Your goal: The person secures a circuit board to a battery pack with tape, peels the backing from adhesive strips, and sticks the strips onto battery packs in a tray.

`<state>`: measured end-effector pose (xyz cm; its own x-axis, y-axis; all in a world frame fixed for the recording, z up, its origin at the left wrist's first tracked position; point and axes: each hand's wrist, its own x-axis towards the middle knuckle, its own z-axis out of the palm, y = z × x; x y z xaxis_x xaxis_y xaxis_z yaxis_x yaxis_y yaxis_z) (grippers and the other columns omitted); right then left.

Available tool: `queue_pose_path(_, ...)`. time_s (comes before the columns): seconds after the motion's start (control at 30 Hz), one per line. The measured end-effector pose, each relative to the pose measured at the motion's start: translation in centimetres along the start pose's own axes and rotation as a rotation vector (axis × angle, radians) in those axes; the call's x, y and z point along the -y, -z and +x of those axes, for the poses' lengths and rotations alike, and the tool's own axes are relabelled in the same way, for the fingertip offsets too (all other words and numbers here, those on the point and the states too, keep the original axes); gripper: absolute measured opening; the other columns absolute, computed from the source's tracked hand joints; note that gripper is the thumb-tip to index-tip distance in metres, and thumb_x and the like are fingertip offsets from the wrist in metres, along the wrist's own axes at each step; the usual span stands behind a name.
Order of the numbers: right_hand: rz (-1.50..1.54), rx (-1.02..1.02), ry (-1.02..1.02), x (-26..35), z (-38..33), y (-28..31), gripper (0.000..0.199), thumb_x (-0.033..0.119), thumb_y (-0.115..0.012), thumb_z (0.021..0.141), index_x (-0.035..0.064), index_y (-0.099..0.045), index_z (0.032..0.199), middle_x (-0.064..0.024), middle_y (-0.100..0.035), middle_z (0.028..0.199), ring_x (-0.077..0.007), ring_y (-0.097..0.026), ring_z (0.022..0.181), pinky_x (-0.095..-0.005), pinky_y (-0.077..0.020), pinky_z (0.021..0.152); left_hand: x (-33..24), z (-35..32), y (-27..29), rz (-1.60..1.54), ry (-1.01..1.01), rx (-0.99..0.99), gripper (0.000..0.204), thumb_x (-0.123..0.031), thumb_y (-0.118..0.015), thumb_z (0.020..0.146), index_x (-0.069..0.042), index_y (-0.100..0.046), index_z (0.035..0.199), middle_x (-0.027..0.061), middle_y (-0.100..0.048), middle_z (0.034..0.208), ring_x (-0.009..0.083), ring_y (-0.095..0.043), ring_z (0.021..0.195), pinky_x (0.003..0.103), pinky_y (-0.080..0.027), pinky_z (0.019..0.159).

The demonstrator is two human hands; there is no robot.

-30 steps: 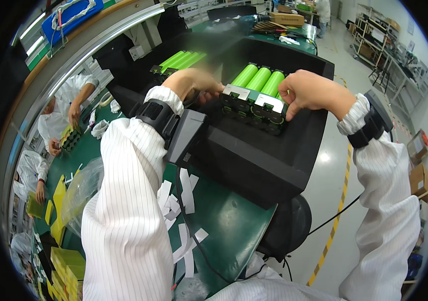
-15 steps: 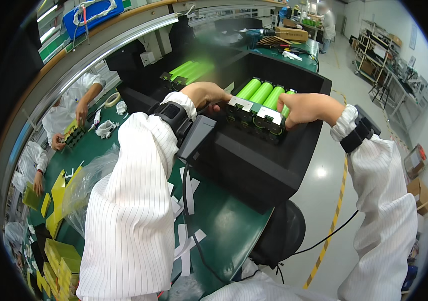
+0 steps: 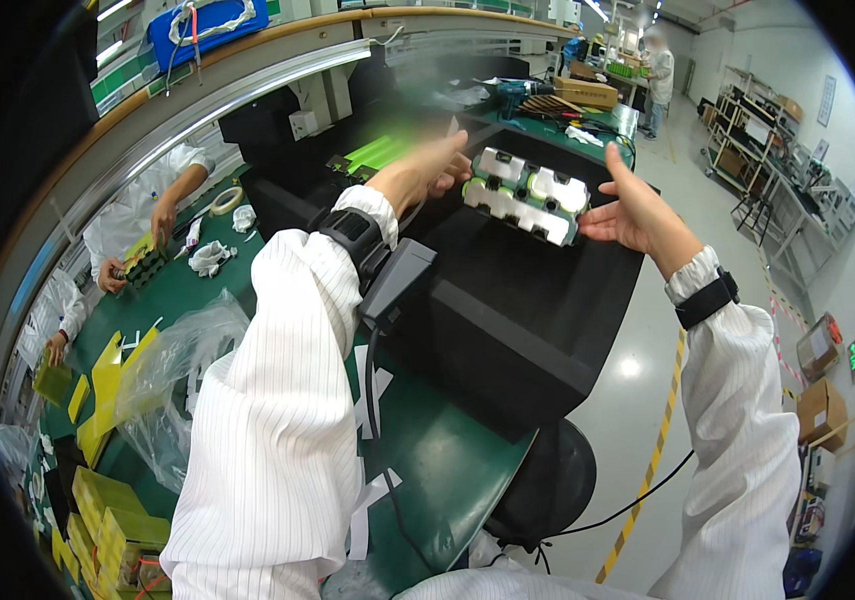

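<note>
Just then I had the battery pack [image 3: 525,198] between my two hands, over the black box [image 3: 502,345], tipped so that its silver metal strips faced up toward me. Whether any of its lower side touched the box, I could not tell. My right hand [image 3: 637,212] was spread open at the pack's right end, with the thumb raised clear of it and the fingers reaching to its edge. My left hand [image 3: 422,175] was at the other end, its forefinger stretched out and the remaining fingers loosely bent; I could not see whether they gripped the pack or only met its corner.

Beyond my left hand, a second pack [image 3: 377,153] lay in the box with its bright green cells showing, partly blurred. White paper strips [image 3: 365,400] lay on the green table [image 3: 447,475], near my left sleeve [image 3: 287,400]. Farther left were a clear plastic bag [image 3: 182,375], yellow sheets [image 3: 97,395] and a roll of tape [image 3: 226,201]. Across the table, a co-worker's hands [image 3: 162,220] were on another pack [image 3: 142,262]. To the right of the table, a black stool [image 3: 552,480] stood on the pale floor [image 3: 627,410].
</note>
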<state>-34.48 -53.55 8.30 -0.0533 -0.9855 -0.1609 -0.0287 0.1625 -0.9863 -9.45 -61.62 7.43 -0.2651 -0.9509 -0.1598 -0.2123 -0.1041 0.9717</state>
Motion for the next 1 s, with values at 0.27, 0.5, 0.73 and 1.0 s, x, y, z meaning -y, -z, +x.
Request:
queue_pose_path(0.27,0.287,-0.110,0.139,0.3,2.1,2.3,0.080,0.063,-0.032,0.080,0.0064,-0.011,0.132,-0.0296,-0.050,0.103,-0.0296,-0.055,0.087,-0.0347,-0.0474,0.069,-1.0,2.0,-1.9,-0.015,-0.090,-0.036,0.062,-0.045,-0.031,0.089,0.008,-0.034,0.120,0.0167,-0.053,0.106,0.0059,-0.028,0.042,0.020,-0.026,0.039)
queue_pose_path(0.5,0.054,-0.027,0.232,-0.6,2.7,2.9,0.090,0.060,-0.043,0.078,-0.0030,-0.010,0.132,-0.0313,-0.026,0.128,-0.0347,-0.036,0.116,-0.0383,-0.0383,0.087,-1.6,0.9,-3.1,-0.229,-0.089,-0.125,0.049,-0.047,-0.039,0.086,0.001,-0.039,0.097,0.0050,-0.043,0.069,0.0065,-0.032,0.043,0.021,-0.026,0.039)
queue_pose_path(0.73,-0.292,-0.246,0.448,-1.6,2.6,0.6,0.092,0.054,-0.058,0.071,-0.0097,-0.022,0.126,-0.0249,-0.043,0.115,-0.0303,-0.047,0.105,-0.0322,-0.0390,0.085,-1.7,0.2,-2.7,-0.383,-0.209,0.165,0.029,-0.028,-0.034,0.091,-0.002,-0.047,0.089,0.0041,-0.043,0.073,0.0119,-0.043,0.056,0.023,-0.036,0.047)
queue_pose_path(1.0,-0.472,-0.265,1.080,0.6,-2.7,-4.5,0.032,0.025,-0.067,0.070,0.0013,-0.057,0.089,-0.0108,-0.054,0.080,-0.0199,-0.054,0.073,-0.0296,-0.0448,0.064,-3.0,-4.2,-5.4,-0.551,-0.245,0.433,0.034,-0.032,-0.039,0.090,0.000,-0.049,0.093,0.0025,-0.045,0.070,0.0098,-0.042,0.057,0.023,-0.035,0.048)
